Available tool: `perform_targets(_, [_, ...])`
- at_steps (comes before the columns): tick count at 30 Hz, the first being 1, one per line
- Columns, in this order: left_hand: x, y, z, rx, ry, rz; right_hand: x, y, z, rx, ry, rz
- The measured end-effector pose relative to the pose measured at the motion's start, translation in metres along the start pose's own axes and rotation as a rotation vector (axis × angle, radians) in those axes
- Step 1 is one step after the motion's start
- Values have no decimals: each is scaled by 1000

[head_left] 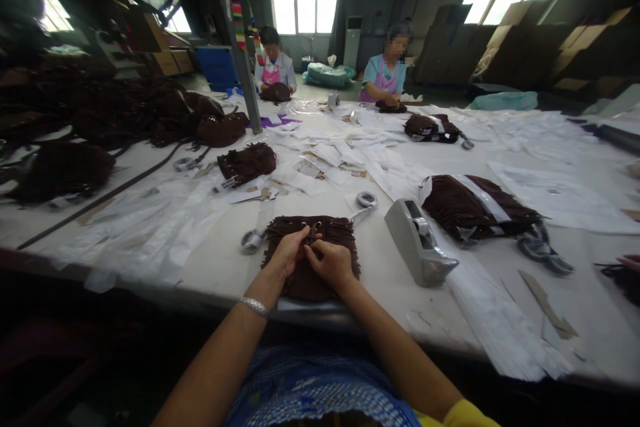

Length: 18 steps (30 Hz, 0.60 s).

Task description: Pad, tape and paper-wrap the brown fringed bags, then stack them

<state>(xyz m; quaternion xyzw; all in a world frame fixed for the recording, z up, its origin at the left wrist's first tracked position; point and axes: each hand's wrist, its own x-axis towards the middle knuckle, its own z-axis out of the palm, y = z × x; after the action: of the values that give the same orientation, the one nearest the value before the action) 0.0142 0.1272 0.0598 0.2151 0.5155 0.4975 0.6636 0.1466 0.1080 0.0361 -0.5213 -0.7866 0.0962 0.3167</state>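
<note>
A dark brown fringed suede bag [345, 237] lies flat on the white table [220, 260] right in front of me. My left hand [289, 252] and my right hand [332, 263] both rest on it, fingers pinched together near the small metal fitting at its top centre [311, 228]. A silver bracelet [254, 306] circles my left wrist. A wrapped strap end [251, 240] sits just left of the bag, another [367, 200] to its upper right.
A grey tape dispenser [419, 243] stands right of the bag. More brown fringed bags [475, 207] [246, 163] and white paper sheets [340, 153] cover the table. A heap of bags [125, 113] fills the far left. Two people [274, 67] [387, 70] work at the far side.
</note>
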Motion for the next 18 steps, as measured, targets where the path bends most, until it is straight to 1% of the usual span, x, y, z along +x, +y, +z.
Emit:
perform_targets(6, [-1,2,0,-25,17,-10,1,3,3,19,-17,-23])
perform_targets(11, [-2,5,2,-70,-7,-22,0,2,1,48,-13,-9])
perform_targets(14, [-2,4,2,-74,-10,-13,1,1,-5,182,30,43])
perform_targets(16, [-3,2,2,-72,-5,-4,3,2,-9,304,90,112])
perform_targets(18, [-3,2,1,-71,-2,2,7,2,-12,363,133,191])
